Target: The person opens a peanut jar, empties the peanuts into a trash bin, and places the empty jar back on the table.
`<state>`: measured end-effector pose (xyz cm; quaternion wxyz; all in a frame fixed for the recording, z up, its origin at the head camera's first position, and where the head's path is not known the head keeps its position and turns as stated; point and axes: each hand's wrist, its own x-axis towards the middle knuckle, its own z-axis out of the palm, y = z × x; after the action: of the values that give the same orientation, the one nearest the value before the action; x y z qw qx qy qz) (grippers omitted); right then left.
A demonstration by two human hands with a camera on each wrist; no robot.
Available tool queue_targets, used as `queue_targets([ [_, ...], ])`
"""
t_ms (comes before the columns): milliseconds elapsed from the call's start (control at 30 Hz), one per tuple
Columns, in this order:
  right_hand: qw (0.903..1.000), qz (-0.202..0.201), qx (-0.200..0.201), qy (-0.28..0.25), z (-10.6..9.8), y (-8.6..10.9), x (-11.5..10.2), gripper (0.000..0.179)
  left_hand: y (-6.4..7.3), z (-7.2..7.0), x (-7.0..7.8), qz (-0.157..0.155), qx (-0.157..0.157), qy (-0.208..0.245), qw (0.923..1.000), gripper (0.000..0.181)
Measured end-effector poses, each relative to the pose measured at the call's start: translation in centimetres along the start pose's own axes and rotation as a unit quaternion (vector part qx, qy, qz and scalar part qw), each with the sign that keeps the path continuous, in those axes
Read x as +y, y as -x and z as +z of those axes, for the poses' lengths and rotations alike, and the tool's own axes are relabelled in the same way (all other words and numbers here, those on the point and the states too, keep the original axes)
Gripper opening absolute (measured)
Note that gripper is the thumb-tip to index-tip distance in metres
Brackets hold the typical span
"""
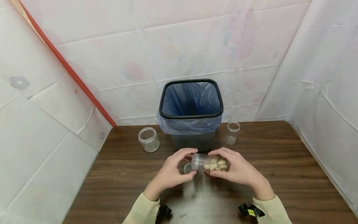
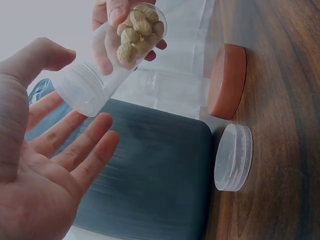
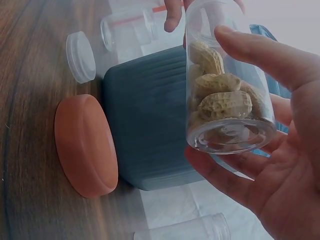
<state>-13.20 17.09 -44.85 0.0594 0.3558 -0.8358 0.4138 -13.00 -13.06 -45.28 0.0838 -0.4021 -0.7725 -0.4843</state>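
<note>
A clear plastic jar [image 1: 202, 162] with peanuts in their shells [image 3: 225, 102] lies tilted on its side in the air. My right hand [image 1: 237, 166] grips its base end, thumb on one side and fingers on the other. The peanuts sit toward that base end. Around the ridged rim end is my left hand [image 2: 50, 165], thumb and fingers spread and not closed on the jar. Below on the table are a clear shallow lid [image 2: 233, 157] and a reddish-brown round dish or lid [image 3: 86, 145], both mostly hidden by the jar and hands in the head view.
A dark bin [image 1: 193, 141] with a blue liner [image 1: 193, 124] stands behind my hands against the draped wall. Left of it is a wide clear jar [image 1: 149, 140]; to the right stands a narrower clear jar [image 1: 231, 133]. All rest on a dark wooden table [image 1: 279, 161].
</note>
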Motion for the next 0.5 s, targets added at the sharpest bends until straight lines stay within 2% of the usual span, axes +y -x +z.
queue_targets([
  [500,0.9999,-0.011,-0.005,0.009,0.01,0.13,0.26,0.056,-0.16,0.05,-0.04,0.021,-0.005,-0.018,0.9996,0.071],
])
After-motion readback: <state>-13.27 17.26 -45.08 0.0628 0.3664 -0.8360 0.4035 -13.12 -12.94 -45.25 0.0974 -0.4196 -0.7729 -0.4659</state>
